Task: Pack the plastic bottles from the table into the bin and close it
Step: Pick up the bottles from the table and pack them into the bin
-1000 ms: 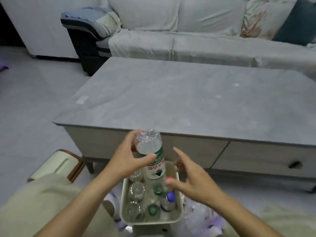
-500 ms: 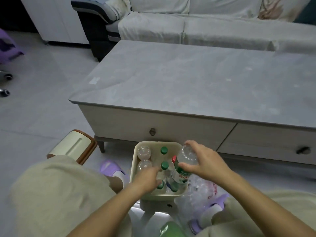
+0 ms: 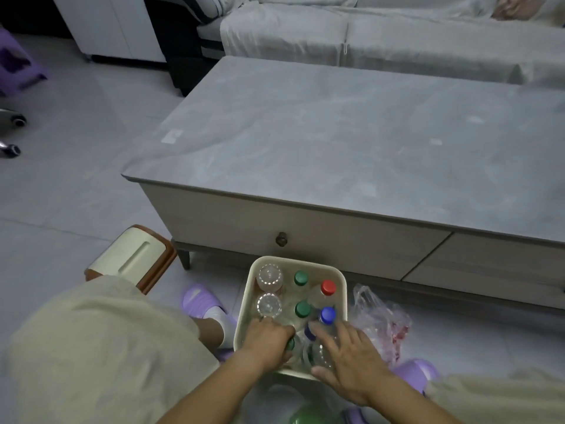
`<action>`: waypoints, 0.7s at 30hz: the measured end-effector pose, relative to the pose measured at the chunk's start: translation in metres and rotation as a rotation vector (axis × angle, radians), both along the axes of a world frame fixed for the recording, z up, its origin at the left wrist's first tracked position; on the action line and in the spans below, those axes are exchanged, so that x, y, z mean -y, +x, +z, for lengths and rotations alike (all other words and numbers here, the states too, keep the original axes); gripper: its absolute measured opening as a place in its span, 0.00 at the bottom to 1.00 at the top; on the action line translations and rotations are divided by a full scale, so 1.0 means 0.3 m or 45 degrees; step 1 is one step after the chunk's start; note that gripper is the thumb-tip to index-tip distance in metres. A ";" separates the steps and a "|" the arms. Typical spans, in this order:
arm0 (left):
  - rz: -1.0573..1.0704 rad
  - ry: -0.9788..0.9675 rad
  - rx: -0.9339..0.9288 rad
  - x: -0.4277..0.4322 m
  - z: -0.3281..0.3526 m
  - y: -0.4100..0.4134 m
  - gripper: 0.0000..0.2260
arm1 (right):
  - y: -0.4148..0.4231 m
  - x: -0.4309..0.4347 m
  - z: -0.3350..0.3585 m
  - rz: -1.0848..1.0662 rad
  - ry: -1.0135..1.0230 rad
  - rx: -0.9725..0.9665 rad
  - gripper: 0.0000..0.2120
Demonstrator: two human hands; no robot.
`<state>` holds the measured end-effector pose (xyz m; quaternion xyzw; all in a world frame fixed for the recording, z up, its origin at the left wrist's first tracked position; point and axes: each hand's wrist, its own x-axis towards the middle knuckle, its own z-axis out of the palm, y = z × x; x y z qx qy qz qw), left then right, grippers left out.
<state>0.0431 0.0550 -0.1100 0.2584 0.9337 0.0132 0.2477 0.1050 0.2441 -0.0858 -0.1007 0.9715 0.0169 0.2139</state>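
A cream bin point(image 3: 244, 304) stands on the floor in front of the grey table point(image 3: 351, 133), which has no bottles on it. Several plastic bottles stand upright in the bin, among them one with a red cap point(image 3: 328, 287), one with a blue cap point(image 3: 327, 314) and one with a green cap point(image 3: 301, 278). My left hand point(image 3: 266, 341) reaches into the bin's near left corner, its fingers curled over a green-capped bottle point(image 3: 289, 344). My right hand point(image 3: 351, 359) lies with fingers spread over a clear bottle point(image 3: 319, 353) at the near right corner.
The bin's cream lid with a brown rim point(image 3: 134, 258) lies on the floor to the left. A crumpled plastic bag point(image 3: 382, 322) sits right of the bin. Purple slippers point(image 3: 198, 299) and my knees flank it. A sofa point(image 3: 397, 35) stands behind the table.
My right hand brought the clear bottle down from above the bin into its near right corner. My left hand stayed low inside the bin. The camera tilted further down.
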 end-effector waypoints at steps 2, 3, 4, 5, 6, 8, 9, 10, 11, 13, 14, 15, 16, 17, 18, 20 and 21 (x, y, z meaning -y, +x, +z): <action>-0.021 0.020 0.031 0.011 -0.008 0.004 0.16 | -0.019 0.009 -0.054 -0.029 -0.051 0.031 0.31; -0.020 0.031 0.031 0.016 -0.007 0.003 0.16 | -0.028 0.009 -0.086 -0.011 -0.051 0.026 0.30; -0.007 0.061 0.021 0.021 -0.006 0.002 0.16 | -0.041 0.013 -0.097 -0.002 -0.049 0.010 0.30; 0.027 0.123 -0.001 0.026 -0.006 -0.001 0.16 | -0.057 0.012 -0.118 -0.008 -0.053 0.008 0.30; 0.087 0.217 -0.044 0.030 -0.008 -0.005 0.16 | -0.071 0.004 -0.154 -0.032 -0.039 0.039 0.30; 0.233 0.407 -0.200 0.045 -0.020 -0.015 0.18 | -0.093 0.009 -0.143 -0.049 -0.040 0.049 0.32; 0.299 0.445 -0.269 0.054 -0.029 -0.023 0.20 | -0.100 0.009 -0.131 -0.060 -0.072 0.021 0.34; 0.358 0.436 -0.289 0.065 -0.039 -0.031 0.23 | -0.107 0.010 -0.124 -0.047 -0.117 -0.027 0.37; 0.404 0.398 -0.268 0.074 -0.048 -0.041 0.27 | -0.112 0.009 -0.122 -0.026 -0.188 -0.052 0.41; 0.420 0.289 -0.203 0.084 -0.077 -0.051 0.35 | -0.125 -0.002 -0.103 -0.162 -0.333 -0.023 0.47; 0.394 0.250 -0.182 0.084 -0.087 -0.049 0.39 | -0.132 0.000 -0.106 -0.221 -0.349 -0.057 0.48; 0.370 0.229 -0.169 0.080 -0.100 -0.044 0.43 | -0.139 0.012 -0.108 -0.267 -0.335 -0.090 0.48; 0.369 0.224 -0.172 0.076 -0.112 -0.039 0.45 | -0.143 0.028 -0.120 -0.276 -0.294 -0.103 0.46; 0.375 0.223 -0.209 0.071 -0.125 -0.034 0.46 | -0.143 0.047 -0.135 -0.277 -0.273 -0.059 0.44; 0.372 0.214 -0.259 0.065 -0.135 -0.028 0.44 | -0.140 0.064 -0.154 -0.298 -0.271 -0.051 0.41; 0.394 0.213 -0.291 0.058 -0.152 -0.017 0.40 | -0.134 0.092 -0.173 -0.328 -0.278 -0.064 0.39; 0.403 0.221 -0.280 0.056 -0.160 -0.013 0.39 | -0.128 0.101 -0.179 -0.321 -0.283 -0.093 0.39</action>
